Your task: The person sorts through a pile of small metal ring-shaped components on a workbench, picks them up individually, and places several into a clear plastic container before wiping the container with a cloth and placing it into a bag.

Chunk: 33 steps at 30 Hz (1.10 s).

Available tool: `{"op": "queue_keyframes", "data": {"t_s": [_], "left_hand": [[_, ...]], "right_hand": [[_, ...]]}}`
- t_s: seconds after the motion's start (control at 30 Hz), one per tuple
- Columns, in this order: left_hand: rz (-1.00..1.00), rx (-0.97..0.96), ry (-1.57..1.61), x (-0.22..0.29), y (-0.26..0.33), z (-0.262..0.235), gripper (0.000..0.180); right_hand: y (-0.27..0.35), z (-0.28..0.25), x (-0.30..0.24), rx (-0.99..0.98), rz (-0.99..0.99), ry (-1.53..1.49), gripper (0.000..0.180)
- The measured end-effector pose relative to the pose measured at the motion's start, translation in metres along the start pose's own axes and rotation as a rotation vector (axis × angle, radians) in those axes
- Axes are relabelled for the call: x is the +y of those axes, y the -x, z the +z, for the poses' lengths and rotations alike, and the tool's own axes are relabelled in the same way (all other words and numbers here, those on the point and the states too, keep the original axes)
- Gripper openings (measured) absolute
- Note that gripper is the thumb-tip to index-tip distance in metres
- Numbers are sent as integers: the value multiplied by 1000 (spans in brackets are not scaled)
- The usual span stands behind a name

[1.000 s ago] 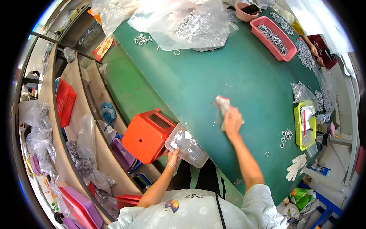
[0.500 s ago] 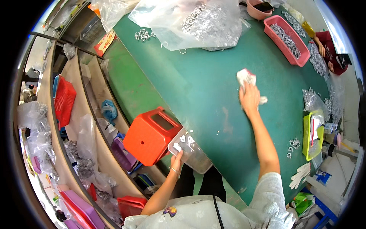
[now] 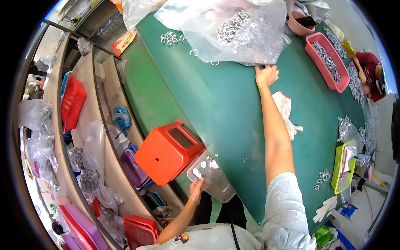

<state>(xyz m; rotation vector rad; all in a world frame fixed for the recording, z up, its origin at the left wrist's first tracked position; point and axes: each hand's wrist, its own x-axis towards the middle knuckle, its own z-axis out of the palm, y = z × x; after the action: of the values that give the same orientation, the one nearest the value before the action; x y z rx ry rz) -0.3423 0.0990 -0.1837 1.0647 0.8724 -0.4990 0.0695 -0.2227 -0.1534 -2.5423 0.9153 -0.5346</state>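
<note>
Your left hand [image 3: 196, 188] grips clear rectangular plastic tray [image 3: 217, 186]. Right hand [image 3: 267, 76], half-curled, at translucent plastic bag [image 3: 246, 35], your twelve o'clock; hold unclear.

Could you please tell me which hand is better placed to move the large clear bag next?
Probably the right hand: it is at the near edge of the clear bag, while the left hand holds a clear tray at the edge of the green table.
</note>
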Motion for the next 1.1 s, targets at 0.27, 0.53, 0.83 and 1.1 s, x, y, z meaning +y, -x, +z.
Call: {"op": "queue_keyframes", "data": {"t_s": [0.27,0.53,0.83,1.1], "left_hand": [[-41,-19,45,1,2,8,29],[-21,-23,55,-6,-3,-5,30],[4,-35,36,3,-3,5,32],[28,3,-9,14,-2,14,31]], "right_hand": [[5,-5,39,95,-149,-223,23],[68,-142,-67,34,-674,-761,17],[-16,-182,-125,286,-809,-374,25],[91,-140,101,-152,-309,73,34]]}}
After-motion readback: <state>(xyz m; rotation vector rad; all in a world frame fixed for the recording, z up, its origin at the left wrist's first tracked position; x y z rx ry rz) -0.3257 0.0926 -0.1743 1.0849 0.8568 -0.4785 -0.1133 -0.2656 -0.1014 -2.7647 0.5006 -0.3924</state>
